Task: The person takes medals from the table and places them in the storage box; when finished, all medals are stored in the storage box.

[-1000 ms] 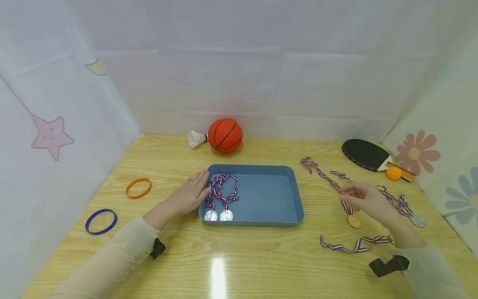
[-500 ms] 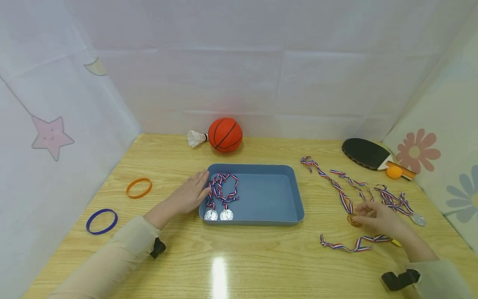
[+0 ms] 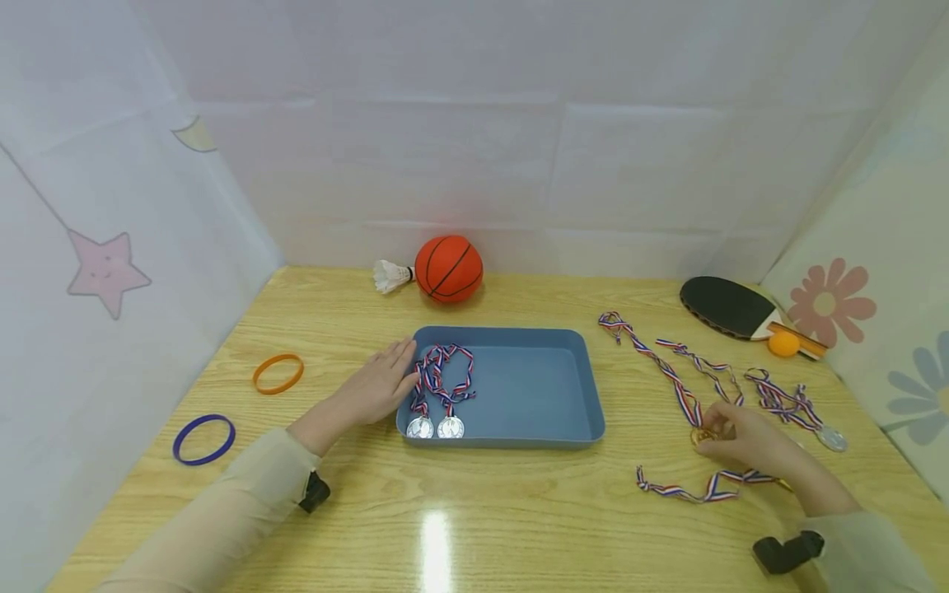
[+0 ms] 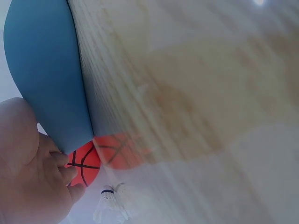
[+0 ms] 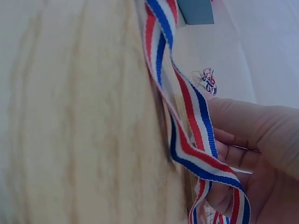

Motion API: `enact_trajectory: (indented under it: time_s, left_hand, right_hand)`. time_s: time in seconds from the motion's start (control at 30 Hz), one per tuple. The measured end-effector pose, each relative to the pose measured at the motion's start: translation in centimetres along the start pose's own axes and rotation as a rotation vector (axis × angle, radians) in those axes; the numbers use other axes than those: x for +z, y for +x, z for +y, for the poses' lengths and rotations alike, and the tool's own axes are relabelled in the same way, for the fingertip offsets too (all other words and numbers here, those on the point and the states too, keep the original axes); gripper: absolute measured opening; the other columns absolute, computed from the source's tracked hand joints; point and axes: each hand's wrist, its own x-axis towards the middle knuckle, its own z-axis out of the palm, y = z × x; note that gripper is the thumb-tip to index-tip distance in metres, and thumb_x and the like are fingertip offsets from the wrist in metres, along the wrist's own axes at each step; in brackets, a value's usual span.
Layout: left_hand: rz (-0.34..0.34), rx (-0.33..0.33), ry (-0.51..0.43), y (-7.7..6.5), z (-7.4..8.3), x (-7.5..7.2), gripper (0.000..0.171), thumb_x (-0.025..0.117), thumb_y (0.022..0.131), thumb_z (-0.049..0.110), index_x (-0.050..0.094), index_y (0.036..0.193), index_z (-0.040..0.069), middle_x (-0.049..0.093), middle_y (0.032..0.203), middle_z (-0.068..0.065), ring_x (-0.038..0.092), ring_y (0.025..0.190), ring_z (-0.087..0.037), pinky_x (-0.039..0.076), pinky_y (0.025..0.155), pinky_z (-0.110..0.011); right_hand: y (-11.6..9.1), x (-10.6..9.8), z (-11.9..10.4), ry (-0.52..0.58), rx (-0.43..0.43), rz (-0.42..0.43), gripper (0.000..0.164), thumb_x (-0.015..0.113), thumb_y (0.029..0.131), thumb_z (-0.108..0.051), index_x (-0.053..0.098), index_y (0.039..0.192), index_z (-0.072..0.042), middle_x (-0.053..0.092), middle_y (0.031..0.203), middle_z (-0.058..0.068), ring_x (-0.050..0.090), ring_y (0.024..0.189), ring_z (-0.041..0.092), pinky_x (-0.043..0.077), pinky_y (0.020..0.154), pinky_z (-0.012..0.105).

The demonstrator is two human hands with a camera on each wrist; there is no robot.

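Observation:
My left hand (image 3: 374, 387) rests with fairly straight fingers along the left wall of the blue tray (image 3: 530, 395); the left wrist view shows the fingers against its outside corner. In the tray's left part lie two silver medals (image 3: 450, 427) with striped ribbons. Over on the right, my right hand (image 3: 745, 436) pinches the edge of a gold medal (image 3: 697, 436) between thumb and fingers. Its ribbon (image 3: 663, 366) stretches away to the upper left on the table. In the right wrist view, another striped ribbon (image 5: 194, 126) crosses in front of the right hand (image 5: 266, 144), partly hiding the fingers.
Beside the right hand lie a silver medal (image 3: 832, 438) and further ribbons (image 3: 693, 494). A table tennis bat (image 3: 726, 306) and an orange ball (image 3: 783, 343) are farther back. Behind the tray sit a small basketball (image 3: 448, 268) and a shuttlecock (image 3: 391, 276). Orange (image 3: 278, 374) and purple wristbands (image 3: 203, 440) lie left.
My right hand has moved down and slightly right from above the ribbon to the gold medal, and now pinches it. The left hand stays at the tray's left side.

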Motion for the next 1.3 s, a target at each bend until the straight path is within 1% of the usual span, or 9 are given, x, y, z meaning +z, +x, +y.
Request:
enact_trajectory:
  time_s: [0.17,0.37,0.5,0.67,0.77,0.87,0.97,1.17,1.3]
  left_hand:
    - [-0.003,-0.003,0.0,0.0,-0.1,0.0,0.057,0.035,0.1,0.027,0.02,0.141,-0.01,0.019,0.146,-0.026,0.016,0.133,-0.04,0.017,0.106,-0.052]
    - [-0.006,-0.01,-0.005,0.0,0.0,0.0,0.058,0.035,0.1,0.027,0.02,0.142,-0.01,0.019,0.146,-0.026,0.017,0.133,-0.041,0.017,0.107,-0.052]
    - [-0.008,-0.014,-0.003,0.0,0.0,0.0,0.058,0.035,0.1,0.027,0.02,0.142,-0.009,0.019,0.146,-0.025,0.017,0.133,-0.041,0.017,0.107,-0.051]
    - [-0.006,-0.013,0.003,0.1,-0.1,0.1,0.058,0.035,0.1,0.028,0.019,0.142,-0.009,0.019,0.146,-0.025,0.017,0.133,-0.04,0.017,0.107,-0.051]
    - [-0.005,-0.011,0.005,0.1,-0.1,0.1,0.058,0.034,0.1,0.028,0.019,0.142,-0.009,0.019,0.146,-0.026,0.017,0.133,-0.04,0.017,0.107,-0.051]
    - [-0.004,-0.01,0.004,0.1,-0.1,0.1,0.058,0.034,0.1,0.027,0.02,0.142,-0.01,0.019,0.146,-0.026,0.016,0.134,-0.04,0.017,0.107,-0.051]
    - [-0.003,-0.008,0.001,0.0,0.0,0.0,0.058,0.034,0.1,0.027,0.019,0.142,-0.01,0.019,0.146,-0.026,0.016,0.134,-0.04,0.017,0.107,-0.051]
    - [-0.002,-0.006,-0.001,0.0,0.0,-0.1,0.057,0.035,0.1,0.027,0.02,0.142,-0.01,0.019,0.146,-0.026,0.017,0.133,-0.04,0.017,0.107,-0.051]
    - [-0.005,-0.006,0.004,0.0,0.0,-0.1,0.057,0.034,0.1,0.028,0.02,0.142,-0.01,0.019,0.146,-0.025,0.017,0.133,-0.04,0.017,0.107,-0.051]
  right_hand:
    - [0.1,-0.2,0.1,0.053,0.023,0.018,0.022,0.071,0.082,-0.018,0.053,0.089,-0.007,0.052,0.081,0.002,0.049,0.067,0.01,0.043,0.052,0.026]
    - [0.4,-1.0,0.3,0.403,0.16,-0.083,0.026,0.061,0.089,-0.013,0.052,0.098,0.009,0.055,0.084,0.012,0.055,0.062,0.019,0.052,0.052,0.031]
    - [0.4,-2.0,0.2,0.577,0.194,-0.119,0.043,0.053,0.095,-0.019,0.047,0.115,0.019,0.06,0.095,0.008,0.064,0.076,0.023,0.055,0.069,0.036]
    - [0.6,-3.0,0.0,0.827,0.112,-0.163,0.029,0.041,0.1,-0.015,0.058,0.115,0.002,0.06,0.096,0.003,0.064,0.083,0.022,0.052,0.078,0.036]
    - [1.0,-3.3,-0.2,0.914,0.068,-0.181,0.03,0.038,0.101,-0.014,0.067,0.105,-0.013,0.061,0.09,-0.001,0.061,0.075,0.014,0.053,0.071,0.029]
    - [1.5,-3.5,-0.8,0.943,0.052,-0.153,0.032,0.038,0.101,-0.013,0.069,0.103,-0.017,0.061,0.093,-0.008,0.044,0.059,0.012,0.032,0.05,0.026]
    - [2.2,-3.7,-1.6,0.961,0.06,-0.098,0.03,0.041,0.1,-0.013,0.071,0.101,-0.019,0.056,0.086,-0.01,0.03,0.056,0.014,0.018,0.056,0.035]
    - [3.6,-4.3,-3.7,0.995,-0.046,-0.044,0.03,0.042,0.098,-0.007,0.071,0.096,-0.016,0.064,0.089,-0.006,0.053,0.073,0.008,0.043,0.063,0.02]
    - [4.3,-4.9,-5.2,1.074,-0.12,0.018,0.03,0.044,0.097,-0.002,0.072,0.094,-0.011,0.064,0.093,-0.005,0.055,0.076,0.009,0.047,0.067,0.019]
